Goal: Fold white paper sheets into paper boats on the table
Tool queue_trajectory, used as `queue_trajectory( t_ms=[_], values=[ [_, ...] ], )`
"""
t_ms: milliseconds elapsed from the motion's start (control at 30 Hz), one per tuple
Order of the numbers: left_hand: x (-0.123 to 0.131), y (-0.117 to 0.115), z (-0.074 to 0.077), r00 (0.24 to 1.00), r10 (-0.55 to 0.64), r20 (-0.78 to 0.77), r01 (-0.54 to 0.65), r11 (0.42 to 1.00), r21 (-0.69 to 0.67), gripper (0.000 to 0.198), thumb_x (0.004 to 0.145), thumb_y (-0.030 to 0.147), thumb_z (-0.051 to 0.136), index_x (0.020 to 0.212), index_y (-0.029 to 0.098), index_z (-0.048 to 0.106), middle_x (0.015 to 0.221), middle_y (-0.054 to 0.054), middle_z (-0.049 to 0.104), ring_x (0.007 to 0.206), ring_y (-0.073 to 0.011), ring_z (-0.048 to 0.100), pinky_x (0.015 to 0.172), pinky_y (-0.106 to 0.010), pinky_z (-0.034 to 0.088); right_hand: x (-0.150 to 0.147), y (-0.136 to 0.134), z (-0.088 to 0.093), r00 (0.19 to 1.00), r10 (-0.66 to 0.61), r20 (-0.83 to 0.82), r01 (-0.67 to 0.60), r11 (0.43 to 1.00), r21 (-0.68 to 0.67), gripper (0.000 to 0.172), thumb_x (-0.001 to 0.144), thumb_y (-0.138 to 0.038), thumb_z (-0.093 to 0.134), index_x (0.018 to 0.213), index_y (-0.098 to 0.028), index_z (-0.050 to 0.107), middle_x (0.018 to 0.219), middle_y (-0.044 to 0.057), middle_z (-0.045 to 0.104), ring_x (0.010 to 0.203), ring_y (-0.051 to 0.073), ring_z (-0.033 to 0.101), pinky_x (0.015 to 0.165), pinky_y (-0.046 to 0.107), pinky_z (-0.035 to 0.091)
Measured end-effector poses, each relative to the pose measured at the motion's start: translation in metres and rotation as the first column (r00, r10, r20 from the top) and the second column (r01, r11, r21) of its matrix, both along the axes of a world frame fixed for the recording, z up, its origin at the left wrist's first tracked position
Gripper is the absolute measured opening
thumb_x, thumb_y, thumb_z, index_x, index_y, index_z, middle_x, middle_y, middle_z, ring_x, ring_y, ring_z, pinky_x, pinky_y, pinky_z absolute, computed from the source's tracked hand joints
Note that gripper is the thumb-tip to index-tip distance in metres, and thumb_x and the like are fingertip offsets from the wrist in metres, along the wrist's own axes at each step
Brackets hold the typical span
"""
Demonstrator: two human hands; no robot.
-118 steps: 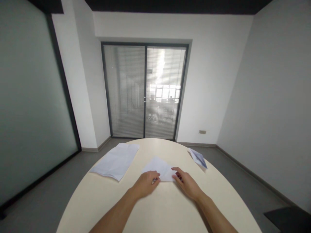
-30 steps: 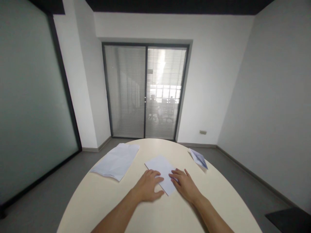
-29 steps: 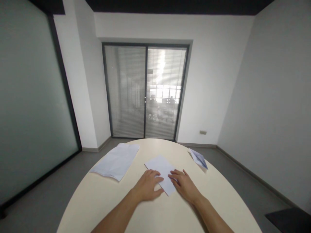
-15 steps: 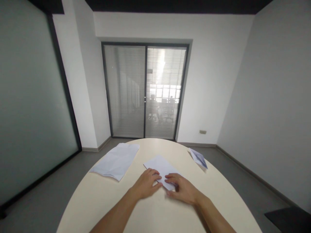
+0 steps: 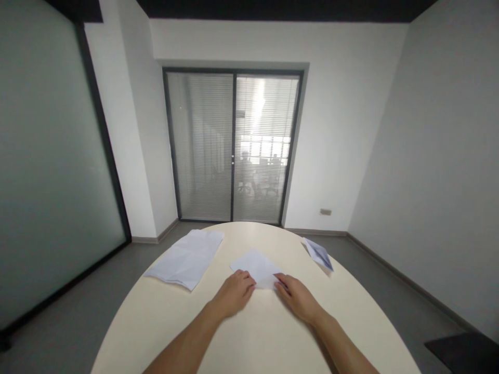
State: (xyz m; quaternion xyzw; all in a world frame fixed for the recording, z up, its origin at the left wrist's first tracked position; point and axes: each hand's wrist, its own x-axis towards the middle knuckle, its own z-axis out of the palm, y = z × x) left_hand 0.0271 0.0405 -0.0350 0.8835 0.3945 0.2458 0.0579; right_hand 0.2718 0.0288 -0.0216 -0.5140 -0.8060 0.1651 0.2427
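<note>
A white sheet of paper [image 5: 255,265] lies on the round table in front of me, its far corner pointing away. Its near side now shows a straight edge between my hands. At the near left of the sheet, my left hand [image 5: 236,291] has its fingers together on the paper, the thumb low beside them. My right hand [image 5: 298,296] pinches the near right part between thumb and fingers. Both hands partly hide the paper's side corners.
On the cream round table [image 5: 249,337], a stack of white paper sheets [image 5: 189,257] lies at the left. A folded paper piece [image 5: 318,254] sits near the right edge. Glass doors with blinds [image 5: 234,145] stand beyond, and a dark object [image 5: 468,353] is at lower right.
The paper's near corner, which pointed toward me, is folded back into a straight edge. My right hand has moved slightly up and right, and its fingers have closed on the paper.
</note>
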Motion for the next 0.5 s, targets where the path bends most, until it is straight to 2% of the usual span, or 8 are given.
queue_trajectory(
  t_ms=[133, 300, 400, 500],
  values=[
    [0.0, 0.0032, -0.0028, 0.999, 0.052, -0.018, -0.052, 0.998, -0.025, 0.025, 0.095, 0.02, 0.045, 0.106, 0.021, 0.067, 0.1, -0.005, 0.067, 0.099, -0.0206, 0.058, 0.09, -0.032, 0.045, 0.0016, 0.003, -0.0065, 0.999, -0.016, -0.039, 0.016, 1.0, 0.018, 0.048, 0.094, -0.044, 0.036, 0.131, -0.019, 0.055, 0.123, 0.011, 0.066, 0.11, 0.026, 0.061, 0.097, 0.038, 0.044],
    [0.0, 0.0063, -0.0051, 0.997, 0.081, 0.006, -0.08, 0.994, -0.07, 0.041, 0.093, 0.018, 0.045, 0.133, 0.024, 0.054, 0.114, -0.005, 0.066, 0.104, -0.0206, 0.058, 0.093, -0.033, 0.045, -0.0007, 0.0021, -0.0068, 0.998, -0.054, -0.034, 0.055, 0.998, 0.031, 0.05, 0.093, -0.039, 0.036, 0.139, -0.022, 0.047, 0.103, 0.007, 0.071, 0.095, 0.024, 0.064, 0.086, 0.036, 0.047],
    [-0.0007, 0.0055, -0.0041, 0.998, 0.056, 0.003, -0.055, 0.996, -0.076, 0.036, 0.094, 0.018, 0.045, 0.126, 0.025, 0.06, 0.108, -0.005, 0.067, 0.103, -0.0205, 0.057, 0.092, -0.032, 0.045, -0.0009, 0.0042, -0.0082, 0.995, -0.101, -0.003, 0.101, 0.994, 0.05, 0.05, 0.092, -0.035, 0.039, 0.139, -0.023, 0.049, 0.103, 0.007, 0.07, 0.094, 0.024, 0.063, 0.086, 0.036, 0.047],
    [-0.0008, 0.0039, -0.003, 1.0, 0.023, -0.003, -0.024, 0.998, -0.066, 0.028, 0.095, 0.02, 0.047, 0.112, 0.025, 0.069, 0.103, -0.004, 0.067, 0.101, -0.0204, 0.057, 0.09, -0.032, 0.046, -0.0004, 0.0071, -0.0093, 0.993, -0.116, 0.031, 0.112, 0.988, 0.105, 0.043, 0.089, -0.027, 0.042, 0.127, -0.024, 0.061, 0.114, 0.008, 0.067, 0.105, 0.024, 0.06, 0.095, 0.036, 0.044]
  ],
)
